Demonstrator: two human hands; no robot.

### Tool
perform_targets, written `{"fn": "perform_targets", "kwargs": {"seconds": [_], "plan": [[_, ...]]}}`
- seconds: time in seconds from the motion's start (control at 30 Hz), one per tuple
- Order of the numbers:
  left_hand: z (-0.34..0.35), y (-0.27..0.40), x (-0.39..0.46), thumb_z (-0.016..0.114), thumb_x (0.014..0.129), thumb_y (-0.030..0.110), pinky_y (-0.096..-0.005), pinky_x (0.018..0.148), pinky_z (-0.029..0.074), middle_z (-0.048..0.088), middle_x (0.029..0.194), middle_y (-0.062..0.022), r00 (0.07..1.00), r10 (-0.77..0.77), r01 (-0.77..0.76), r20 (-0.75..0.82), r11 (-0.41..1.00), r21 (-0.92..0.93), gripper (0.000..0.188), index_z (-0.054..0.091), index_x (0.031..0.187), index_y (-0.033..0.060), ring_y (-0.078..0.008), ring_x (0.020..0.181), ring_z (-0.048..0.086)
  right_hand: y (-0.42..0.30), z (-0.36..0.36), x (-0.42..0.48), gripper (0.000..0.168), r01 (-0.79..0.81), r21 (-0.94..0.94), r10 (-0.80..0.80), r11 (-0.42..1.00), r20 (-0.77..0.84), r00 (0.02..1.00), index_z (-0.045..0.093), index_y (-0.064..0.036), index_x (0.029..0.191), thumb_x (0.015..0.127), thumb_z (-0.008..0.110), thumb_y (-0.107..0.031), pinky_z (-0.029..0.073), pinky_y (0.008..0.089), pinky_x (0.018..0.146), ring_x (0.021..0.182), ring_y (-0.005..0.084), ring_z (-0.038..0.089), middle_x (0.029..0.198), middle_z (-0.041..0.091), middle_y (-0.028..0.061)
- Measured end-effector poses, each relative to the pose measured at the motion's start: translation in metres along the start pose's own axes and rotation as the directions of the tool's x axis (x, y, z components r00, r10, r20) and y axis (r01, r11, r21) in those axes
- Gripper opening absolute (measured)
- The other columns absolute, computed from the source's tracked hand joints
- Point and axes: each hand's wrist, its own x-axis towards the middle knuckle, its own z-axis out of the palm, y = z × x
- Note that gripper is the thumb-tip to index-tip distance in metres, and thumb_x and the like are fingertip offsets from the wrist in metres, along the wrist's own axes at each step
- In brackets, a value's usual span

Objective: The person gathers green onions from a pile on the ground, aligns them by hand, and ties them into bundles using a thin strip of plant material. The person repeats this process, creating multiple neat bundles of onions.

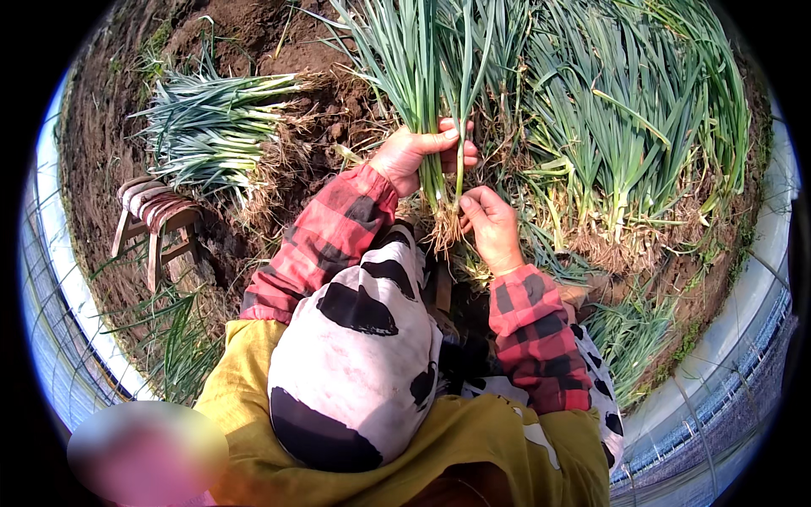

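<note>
My left hand [415, 152] is closed around a bunch of green onions [418, 95] by their pale lower stalks, leaves up and roots down. One stalk [462, 139] stands slightly apart at the bunch's right side, between the left fingers. My right hand [491, 222] has its thumb and index finger pinched at the base of that stalk, beside the brown roots [446, 229]. Whether the right fingertips grip the stalk or a bit of root or skin is too small to tell.
A large heap of green onions [621, 127] lies at the right. A pile with roots facing right [215, 127] rests on the soil [241, 32] at the left. Near it stands a small wooden stool [158, 218] with a cloth top. Loose leaves [633, 336] lie at the lower right.
</note>
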Motion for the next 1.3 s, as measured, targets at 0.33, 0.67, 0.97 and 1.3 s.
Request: {"fn": "perform_targets", "kwargs": {"seconds": [0.33,0.67,0.97,1.3], "plan": [[-0.005,-0.015,0.003,0.063,0.084,0.012,-0.0306,0.067,0.055,0.063,0.083,-0.0069,0.999,-0.04,0.039,0.035,0.999,0.025,0.028,0.057,0.109,0.0011,-0.0168,0.074,0.063,-0.047,-0.009,0.028,0.06,0.032,0.087,-0.051,0.996,0.225,0.973,0.037,-0.008,0.13,0.08,0.069,-0.013,0.047,0.023,0.062,0.091,0.0064,0.05,0.109,0.051,0.0021],[-0.001,-0.001,-0.011,0.072,0.076,0.01,-0.0285,0.057,0.049,0.054,0.081,-0.0036,0.992,0.053,-0.059,0.114,0.997,0.048,0.034,0.056,0.106,0.0022,-0.0133,0.067,0.052,-0.058,-0.089,0.093,0.013,0.017,-0.036,-0.029,0.999,-0.368,0.929,0.059,-0.002,0.096,0.09,0.054,-0.013,0.039,0.0189,0.046,0.052,0.0053,0.047,0.071,0.058,0.0013],[0.0,0.064,-0.006,0.063,0.085,0.033,-0.025,0.069,0.036,0.037,0.072,0.0049,0.837,0.435,-0.311,0.332,0.877,-0.365,0.056,0.042,0.131,0.0092,-0.0085,0.066,0.038,-0.016,-0.065,0.135,0.024,-0.044,-0.079,0.031,0.996,-0.153,0.988,0.065,0.002,0.09,0.085,0.064,-0.022,0.046,0.0253,0.061,0.064,0.014,0.06,0.076,0.067,0.0081],[0.002,0.006,0.015,0.059,0.089,0.021,-0.0247,0.05,0.036,0.034,0.058,0.0054,0.996,0.055,-0.06,-0.064,0.996,-0.071,0.023,0.058,0.104,0.0036,-0.0074,0.049,0.035,-0.049,-0.054,0.036,0.02,-0.032,-0.035,0.028,0.999,-0.099,0.995,0.064,0.004,0.091,0.081,0.07,-0.013,0.04,0.0184,0.056,0.063,0.0047,0.052,0.073,0.06,-0.0007]]}}
